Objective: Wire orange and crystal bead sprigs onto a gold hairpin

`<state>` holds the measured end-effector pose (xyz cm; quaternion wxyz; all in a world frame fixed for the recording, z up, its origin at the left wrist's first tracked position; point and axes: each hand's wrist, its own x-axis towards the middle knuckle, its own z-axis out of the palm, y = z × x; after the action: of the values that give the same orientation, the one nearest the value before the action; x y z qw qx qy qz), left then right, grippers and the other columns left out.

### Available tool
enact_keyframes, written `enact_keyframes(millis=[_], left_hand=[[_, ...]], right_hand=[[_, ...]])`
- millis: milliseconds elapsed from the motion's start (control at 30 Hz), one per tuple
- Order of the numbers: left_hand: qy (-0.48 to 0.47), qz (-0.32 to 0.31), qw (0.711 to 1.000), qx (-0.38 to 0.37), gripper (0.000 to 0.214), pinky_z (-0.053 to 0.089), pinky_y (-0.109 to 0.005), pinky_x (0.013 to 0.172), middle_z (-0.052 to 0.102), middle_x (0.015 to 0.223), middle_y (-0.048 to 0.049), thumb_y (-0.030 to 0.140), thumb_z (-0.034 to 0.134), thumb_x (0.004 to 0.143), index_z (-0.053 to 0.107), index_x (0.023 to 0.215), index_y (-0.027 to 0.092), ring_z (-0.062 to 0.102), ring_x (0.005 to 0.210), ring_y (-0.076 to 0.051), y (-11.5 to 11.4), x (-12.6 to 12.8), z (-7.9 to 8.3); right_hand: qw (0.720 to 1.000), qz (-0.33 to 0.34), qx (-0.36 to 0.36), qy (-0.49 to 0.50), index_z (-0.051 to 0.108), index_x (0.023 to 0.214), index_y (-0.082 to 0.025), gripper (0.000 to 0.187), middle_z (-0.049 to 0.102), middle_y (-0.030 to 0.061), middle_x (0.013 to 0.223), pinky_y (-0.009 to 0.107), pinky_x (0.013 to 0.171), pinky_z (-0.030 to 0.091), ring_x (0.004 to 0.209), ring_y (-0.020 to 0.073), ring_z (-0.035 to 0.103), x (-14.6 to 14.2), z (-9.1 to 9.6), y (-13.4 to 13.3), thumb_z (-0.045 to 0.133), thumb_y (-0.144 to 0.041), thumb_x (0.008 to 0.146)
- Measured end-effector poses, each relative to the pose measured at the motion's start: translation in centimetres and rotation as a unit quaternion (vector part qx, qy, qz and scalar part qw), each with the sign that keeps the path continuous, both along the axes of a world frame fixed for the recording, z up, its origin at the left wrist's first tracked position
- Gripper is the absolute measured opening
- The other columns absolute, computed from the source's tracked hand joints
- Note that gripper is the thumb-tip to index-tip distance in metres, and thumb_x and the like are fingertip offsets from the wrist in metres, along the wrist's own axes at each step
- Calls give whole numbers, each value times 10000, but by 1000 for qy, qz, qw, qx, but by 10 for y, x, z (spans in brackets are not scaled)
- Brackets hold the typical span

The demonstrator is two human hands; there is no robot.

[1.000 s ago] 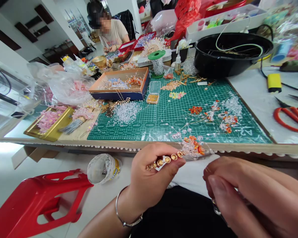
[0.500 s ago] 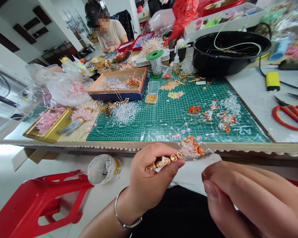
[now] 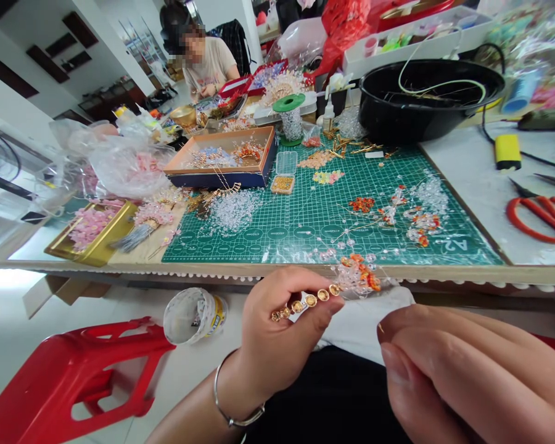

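Note:
Pinched between the thumb and fingers of my left hand (image 3: 277, 333) is a beaded hair ornament. Its gold base (image 3: 311, 300) shows a row of small round cups along my fingers. A cluster of clear and orange beads (image 3: 358, 274) sticks out beyond the fingertips, with wired pearly beads (image 3: 328, 254) fanning out over the table edge. My right hand (image 3: 462, 357) is closed to the right of it, apart from the ornament. A thin bit of gold wire (image 3: 382, 330) shows at its fingertips; the rest of it is hidden.
A green cutting mat (image 3: 277, 240) bears loose clear beads (image 3: 234, 209), orange beads (image 3: 362, 205) and a small gold-bead box (image 3: 283, 184). Behind stand a shallow box (image 3: 176, 179), a wire spool (image 3: 290, 120) and a black basin (image 3: 398, 117). Red-handled scissors (image 3: 536, 216) lie right. A person (image 3: 213, 65) sits opposite.
My right hand has shifted very slightly to the right, still pinched. The left hand and the ornament stay in place.

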<state>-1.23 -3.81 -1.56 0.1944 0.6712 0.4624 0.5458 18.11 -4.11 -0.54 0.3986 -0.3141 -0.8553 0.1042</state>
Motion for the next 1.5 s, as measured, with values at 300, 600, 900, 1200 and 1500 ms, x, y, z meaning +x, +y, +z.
enact_keyframes(millis=[300, 600, 900, 1200, 1500], left_hand=[[7, 17, 1000, -9, 128, 567, -266, 639, 764, 808, 1, 274, 815, 861, 725, 942, 234, 705, 719, -156, -2, 0, 0], [6, 1, 1000, -5, 155, 558, -246, 661, 757, 827, 16, 196, 808, 857, 712, 972, 237, 696, 726, -138, -4, -1, 1], [0, -11, 1000, 23, 187, 561, -242, 669, 720, 791, 27, 150, 805, 846, 662, 936, 229, 684, 718, -128, -1, -2, 0], [67, -16, 995, 72, 158, 547, -265, 677, 718, 773, 5, 143, 764, 876, 648, 964, 205, 697, 724, -147, -1, -4, 4], [96, -5, 992, 78, 153, 556, -291, 695, 733, 819, -24, 120, 734, 881, 651, 986, 194, 703, 754, -166, 0, -4, 1]], right_hand=[[1000, -7, 2, -12, 489, 723, -252, 228, 691, 52, 713, 336, 516, 481, 556, 179, 625, 0, 2, -2, 466, -132, 916], [1000, -1, 15, -9, 483, 792, -257, 176, 653, 20, 655, 324, 468, 436, 502, 150, 562, 0, 7, 0, 482, -125, 909], [999, 31, -39, -22, 419, 858, -251, 168, 535, -34, 616, 292, 451, 326, 469, 115, 453, -2, 15, 11, 473, -147, 978], [986, -40, -143, -80, 539, 844, -243, 289, 590, -36, 628, 256, 478, 379, 498, 119, 547, 8, 16, 16, 413, -342, 1084], [990, -108, -22, -92, 585, 1000, -199, 214, 735, 21, 729, 287, 434, 448, 543, 168, 691, -1, 10, 17, 407, -286, 1080]])
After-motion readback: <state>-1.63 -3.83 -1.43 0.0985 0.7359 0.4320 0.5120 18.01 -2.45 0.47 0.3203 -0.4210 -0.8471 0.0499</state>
